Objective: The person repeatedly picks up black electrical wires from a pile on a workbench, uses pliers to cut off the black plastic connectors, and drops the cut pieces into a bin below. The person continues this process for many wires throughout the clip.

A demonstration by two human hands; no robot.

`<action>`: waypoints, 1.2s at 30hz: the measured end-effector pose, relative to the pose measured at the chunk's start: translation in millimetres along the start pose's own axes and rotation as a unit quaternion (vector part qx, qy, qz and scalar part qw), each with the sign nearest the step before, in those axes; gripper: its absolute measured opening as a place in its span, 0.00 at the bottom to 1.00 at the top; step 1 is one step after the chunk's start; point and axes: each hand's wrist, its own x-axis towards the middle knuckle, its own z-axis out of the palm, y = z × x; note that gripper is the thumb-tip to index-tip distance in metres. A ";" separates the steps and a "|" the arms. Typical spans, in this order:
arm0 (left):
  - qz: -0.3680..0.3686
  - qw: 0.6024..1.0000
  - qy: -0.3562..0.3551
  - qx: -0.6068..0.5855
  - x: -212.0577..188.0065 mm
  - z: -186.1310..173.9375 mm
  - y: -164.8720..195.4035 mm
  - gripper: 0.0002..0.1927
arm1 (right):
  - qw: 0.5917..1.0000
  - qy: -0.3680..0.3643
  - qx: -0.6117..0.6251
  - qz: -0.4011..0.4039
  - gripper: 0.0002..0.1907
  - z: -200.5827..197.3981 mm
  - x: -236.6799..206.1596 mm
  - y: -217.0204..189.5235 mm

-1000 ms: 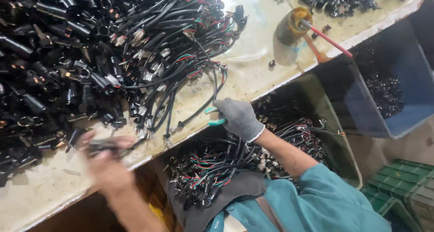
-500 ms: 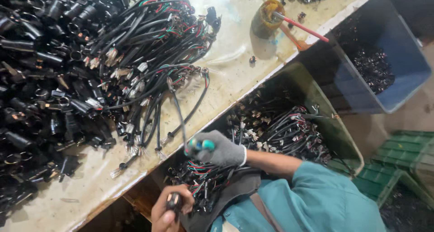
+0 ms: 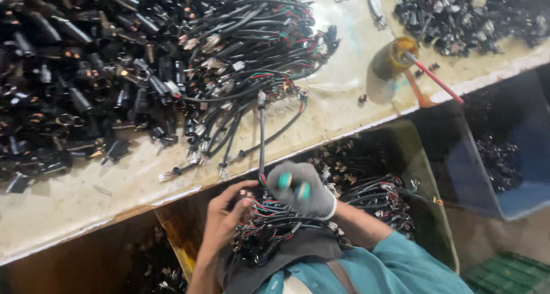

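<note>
The bare left hand curls its fingers around a bundle of black cables with red and green wires in the lap, while the gloved right hand grips closed on one cable trailing up onto the workbench. Behind sits an olive bin holding more such cables (heaped loosely), and beside it a blue bin with small dark parts.

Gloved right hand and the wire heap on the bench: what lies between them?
In the head view, one black cable runs from the gloved right hand across bare bench top up to the wire heap.
</note>
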 end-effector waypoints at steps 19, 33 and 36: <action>-0.079 0.989 -0.030 0.120 19.0 26.2 11.7 0.15 | 0.997 -0.014 -0.010 0.072 0.07 6.3 -0.6 35.8; 0.153 0.984 0.011 0.096 16.9 33.0 5.8 0.16 | 0.804 0.241 0.544 -0.007 0.06 26.6 14.6 0.2; 0.135 0.986 -0.016 0.098 22.1 28.7 -1.0 0.16 | 0.808 0.212 0.548 0.026 0.05 24.4 23.3 7.6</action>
